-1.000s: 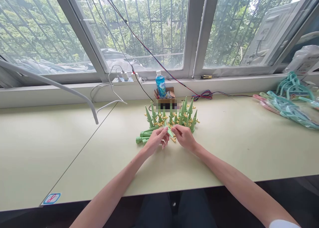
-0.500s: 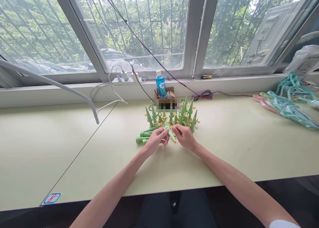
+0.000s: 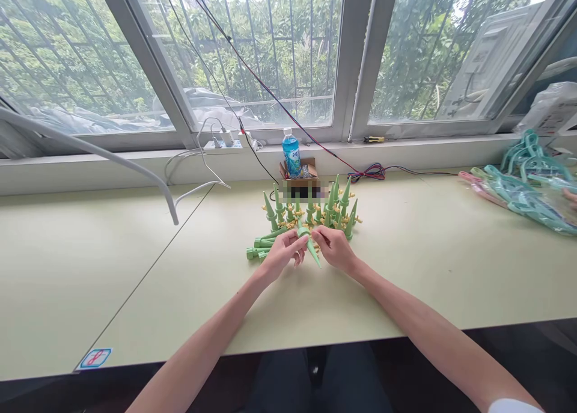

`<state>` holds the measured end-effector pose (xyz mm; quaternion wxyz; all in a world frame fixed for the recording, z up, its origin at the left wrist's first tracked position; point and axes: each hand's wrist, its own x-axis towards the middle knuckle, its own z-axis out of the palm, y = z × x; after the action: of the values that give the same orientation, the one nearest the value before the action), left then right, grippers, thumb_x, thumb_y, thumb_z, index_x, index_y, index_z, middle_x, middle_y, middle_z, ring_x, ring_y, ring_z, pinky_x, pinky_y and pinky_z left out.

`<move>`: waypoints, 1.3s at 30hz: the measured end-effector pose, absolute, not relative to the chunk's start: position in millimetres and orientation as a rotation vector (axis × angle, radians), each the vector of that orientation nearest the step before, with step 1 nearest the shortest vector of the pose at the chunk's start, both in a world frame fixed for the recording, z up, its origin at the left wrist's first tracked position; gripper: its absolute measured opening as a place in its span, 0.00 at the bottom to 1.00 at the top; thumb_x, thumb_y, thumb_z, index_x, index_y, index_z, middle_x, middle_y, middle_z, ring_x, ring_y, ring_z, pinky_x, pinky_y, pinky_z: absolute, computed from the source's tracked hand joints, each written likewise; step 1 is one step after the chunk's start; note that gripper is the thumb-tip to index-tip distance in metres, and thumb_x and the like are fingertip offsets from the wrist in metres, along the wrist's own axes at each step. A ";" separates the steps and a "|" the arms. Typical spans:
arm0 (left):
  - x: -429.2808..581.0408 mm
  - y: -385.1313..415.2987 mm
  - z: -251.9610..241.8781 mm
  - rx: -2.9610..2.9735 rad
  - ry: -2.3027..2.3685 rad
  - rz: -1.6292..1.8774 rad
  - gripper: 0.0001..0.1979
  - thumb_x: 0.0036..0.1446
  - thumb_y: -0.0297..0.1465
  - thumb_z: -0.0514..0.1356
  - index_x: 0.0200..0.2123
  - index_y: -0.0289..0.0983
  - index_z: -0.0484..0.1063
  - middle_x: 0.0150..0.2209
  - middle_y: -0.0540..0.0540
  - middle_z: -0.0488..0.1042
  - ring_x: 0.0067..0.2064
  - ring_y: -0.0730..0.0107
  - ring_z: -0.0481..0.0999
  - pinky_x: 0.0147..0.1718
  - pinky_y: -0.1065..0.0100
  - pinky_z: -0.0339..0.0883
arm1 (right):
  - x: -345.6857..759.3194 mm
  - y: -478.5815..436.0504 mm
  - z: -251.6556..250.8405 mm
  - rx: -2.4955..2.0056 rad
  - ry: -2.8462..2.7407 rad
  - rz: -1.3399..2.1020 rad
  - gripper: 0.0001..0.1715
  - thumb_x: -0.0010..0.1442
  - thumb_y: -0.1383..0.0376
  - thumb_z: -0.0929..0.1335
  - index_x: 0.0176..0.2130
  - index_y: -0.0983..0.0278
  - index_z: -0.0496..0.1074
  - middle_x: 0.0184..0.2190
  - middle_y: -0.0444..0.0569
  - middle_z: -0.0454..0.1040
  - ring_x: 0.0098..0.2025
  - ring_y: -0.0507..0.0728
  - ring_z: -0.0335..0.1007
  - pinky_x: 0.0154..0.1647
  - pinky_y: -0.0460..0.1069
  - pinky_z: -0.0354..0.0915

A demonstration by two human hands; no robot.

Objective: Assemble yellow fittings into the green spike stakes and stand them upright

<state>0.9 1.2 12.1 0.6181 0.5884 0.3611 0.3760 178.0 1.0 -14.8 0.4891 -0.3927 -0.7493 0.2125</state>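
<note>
A: Where is the green spike (image 3: pixel 312 252) in relation to the hands?

B: Right between them, just above the table (image 3: pixel 406 256). Its pointed end slants down toward the person and a little to the right, while the collared end faces away, toward the cluster behind

A: What is the left hand (image 3: pixel 283 250) doing?

B: It grips the spike from the left, thumb and finger pinched on it just below the collar. The other fingers curl loosely underneath

A: And the right hand (image 3: pixel 334 247)?

B: That one is just beside the spike on its right, fingers bent and drawn together near the collar. I can't tell whether they pinch something small or only touch the spike, since the fingertips are partly hidden

A: What lies around them?

B: Close beyond the hands, a group of upright green spikes (image 3: pixel 331 204) stands on the table, with small yellow fittings (image 3: pixel 357 220) among them. More green spikes lie on their sides just left of the left hand, a loose pile (image 3: pixel 256 253) partly behind its fingers

A: Anything farther back?

B: A bottle of blue liquid (image 3: pixel 292 156) by a small open cardboard box (image 3: pixel 311 163), near the windowsill, well apart from both hands
</note>
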 end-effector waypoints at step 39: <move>-1.3 1.6 4.7 1.595 0.904 0.969 0.22 0.50 0.38 0.67 0.48 0.38 0.69 0.23 0.55 0.66 0.20 0.78 0.66 0.18 0.74 0.61 | 177.3 1.0 -17.2 -0.979 -1.858 0.525 0.24 0.70 0.55 0.56 0.24 0.61 0.51 0.19 0.40 0.53 0.20 0.50 0.46 0.22 0.47 0.47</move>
<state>-1.3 1.6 4.7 0.5090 0.6621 0.3754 0.4021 177.3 1.0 -17.2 0.4692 -0.3992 -0.7581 0.2141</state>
